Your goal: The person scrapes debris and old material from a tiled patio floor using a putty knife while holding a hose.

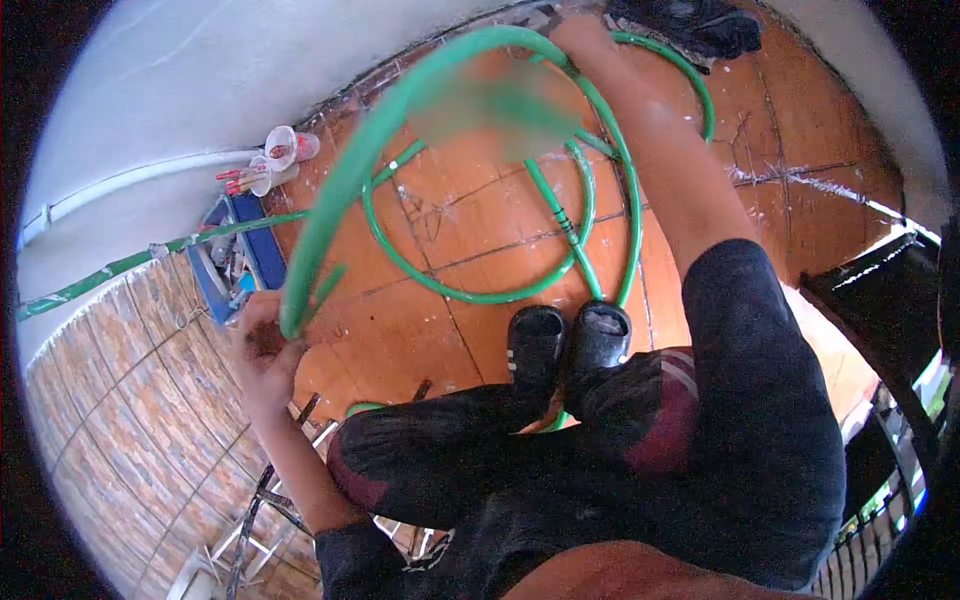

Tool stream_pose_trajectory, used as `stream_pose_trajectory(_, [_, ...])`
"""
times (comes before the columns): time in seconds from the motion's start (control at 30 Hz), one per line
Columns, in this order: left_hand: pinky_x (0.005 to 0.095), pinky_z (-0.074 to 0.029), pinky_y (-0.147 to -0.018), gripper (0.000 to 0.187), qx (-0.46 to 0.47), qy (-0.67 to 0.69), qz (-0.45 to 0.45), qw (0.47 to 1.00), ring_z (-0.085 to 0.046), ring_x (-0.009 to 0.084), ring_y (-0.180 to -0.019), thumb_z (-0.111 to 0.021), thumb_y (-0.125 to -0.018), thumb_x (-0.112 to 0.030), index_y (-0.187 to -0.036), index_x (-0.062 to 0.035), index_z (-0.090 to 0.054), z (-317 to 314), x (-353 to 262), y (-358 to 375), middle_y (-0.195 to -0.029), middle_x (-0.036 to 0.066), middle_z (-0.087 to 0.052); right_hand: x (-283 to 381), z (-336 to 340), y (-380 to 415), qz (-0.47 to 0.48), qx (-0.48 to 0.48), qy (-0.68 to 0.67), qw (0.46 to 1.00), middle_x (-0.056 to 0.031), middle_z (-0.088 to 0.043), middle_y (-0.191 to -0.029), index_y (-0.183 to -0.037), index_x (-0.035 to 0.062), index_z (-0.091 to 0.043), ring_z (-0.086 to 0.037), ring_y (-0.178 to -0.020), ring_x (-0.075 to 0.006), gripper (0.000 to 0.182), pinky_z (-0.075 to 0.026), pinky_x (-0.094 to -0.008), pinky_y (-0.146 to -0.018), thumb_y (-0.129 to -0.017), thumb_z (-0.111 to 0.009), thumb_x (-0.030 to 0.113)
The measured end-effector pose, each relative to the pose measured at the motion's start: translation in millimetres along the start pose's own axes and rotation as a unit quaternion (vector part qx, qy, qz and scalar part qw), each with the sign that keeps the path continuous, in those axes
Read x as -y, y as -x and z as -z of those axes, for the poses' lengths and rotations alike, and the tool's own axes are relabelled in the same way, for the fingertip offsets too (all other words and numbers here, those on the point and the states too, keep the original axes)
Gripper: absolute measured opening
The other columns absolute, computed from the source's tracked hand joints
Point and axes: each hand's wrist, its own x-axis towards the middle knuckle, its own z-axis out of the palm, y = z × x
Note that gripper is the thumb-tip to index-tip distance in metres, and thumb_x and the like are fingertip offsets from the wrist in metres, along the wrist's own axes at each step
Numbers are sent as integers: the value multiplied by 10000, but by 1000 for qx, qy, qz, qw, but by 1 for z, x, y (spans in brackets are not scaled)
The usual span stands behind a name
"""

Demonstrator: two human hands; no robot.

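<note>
A long green hose (345,170) rises from my left hand (268,355) in a high arc toward my right hand (585,42). The fingers of my left hand are closed around it at the left, and a short piece of hose sticks out beside them. My right hand, at the top against the wall's foot, is closed where the hose passes; its fingertips are partly hidden. More of the hose lies looped on the orange tile floor (470,345), with dark bands on one stretch. Part of the view between my hands is blurred.
A blue tray of small items (262,245) and plastic cups (285,148), one with red-handled brushes, stand by the white wall. Dark cloth (690,25) lies at the top. Black clogs (600,335) are on my feet. A metal frame (262,490) stands at lower left.
</note>
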Motion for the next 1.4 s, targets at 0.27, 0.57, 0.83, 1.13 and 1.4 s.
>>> stream_pose_trajectory(0.27, [410,-528,-934,281,95,-123,-31,987,-610,233,-986,-640,-765,149,-1008,21,-579,-32,-30,-18,-1034,121,-579,-58,22,5,-43,-18,-64,997,-224,-643,-1158,-1077,94,-708,-620,-1045,-434,428,-514,-479,-885,-824,-583,415])
stream_pose_trajectory(0.57, [311,-591,-764,319,124,-94,-3,988,-599,200,-994,-642,-812,99,-1105,26,-541,-41,-25,-36,-1090,100,-532,-36,3,34,-179,-134,-118,967,-194,-674,-1079,-1107,117,-674,-635,-988,-423,398,-505,-504,-861,-911,-503,418])
stream_pose_trajectory(0.83, [272,-488,-848,293,100,-86,9,991,-568,163,-983,-640,-851,44,-1126,12,-546,-42,-8,-39,-1047,72,-557,-116,67,263,-228,-148,-104,957,-266,-658,-1003,-1134,24,-631,-628,-941,-459,482,-501,-536,-813,-927,-507,441])
stream_pose_trajectory(1.13, [257,-471,-805,243,150,-68,-48,985,-564,162,-942,-649,-826,71,-1051,23,-572,-94,-38,-54,-1018,77,-572,-311,44,157,-132,-169,83,973,-267,-667,-921,-1066,6,-613,-648,-876,-439,374,-507,-490,-744,-868,-576,322])
stream_pose_trajectory(1.4, [412,-410,-1021,205,233,-128,-144,953,-576,238,-991,-630,-819,68,-998,6,-551,-109,-53,-70,-1022,121,-558,-207,60,280,-214,-208,-38,954,-290,-646,-1021,-1253,95,-538,-633,-990,-429,428,-491,-489,-879,-902,-542,340])
